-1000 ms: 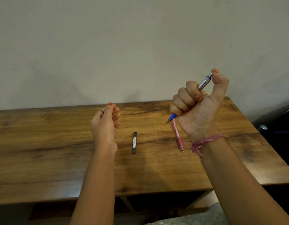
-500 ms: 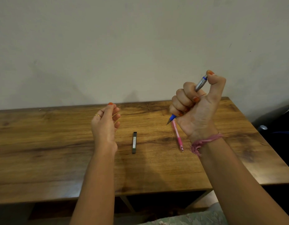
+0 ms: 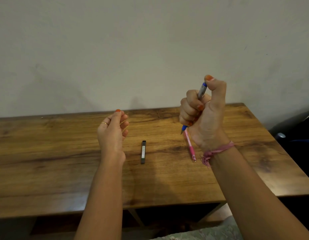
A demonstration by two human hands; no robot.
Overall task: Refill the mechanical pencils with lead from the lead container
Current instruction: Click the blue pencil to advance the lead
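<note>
The blue-and-silver mechanical pencil (image 3: 200,91) is held raised above the brown wood-grain desk (image 3: 46,170) in the right hand (image 3: 204,115), well clear of the surface. The grip is a closed fist: four fingers are curled round the barrel and the thumb (image 3: 213,84) is bent over and pressed on the top cap end. The pencil is tilted, blue tip pointed down and to the left, cap end up. Only the upper silver part and the blue tip are seen; the middle is hidden by the fingers. A pink thread band (image 3: 218,150) is worn on the right wrist.

The left hand (image 3: 112,132) is held up over the desk, nothing gripped, fingers loosely curled with the thumb near the fingertips. A thin gold ring (image 3: 104,123) is seen on one finger.

The slim black rectangular lead container (image 3: 143,152) with a pale label is laid flat on the desk between the two hands, touched by neither. The pink mechanical pencil (image 3: 190,146) is laid flat on the desk just below the right hand, tip pointed toward the near edge, its far end hidden behind the hand.

A plain pale wall (image 3: 150,49) is seen behind the desk. A dark object (image 3: 299,135) is seen at the right edge; what it is cannot be told.
</note>
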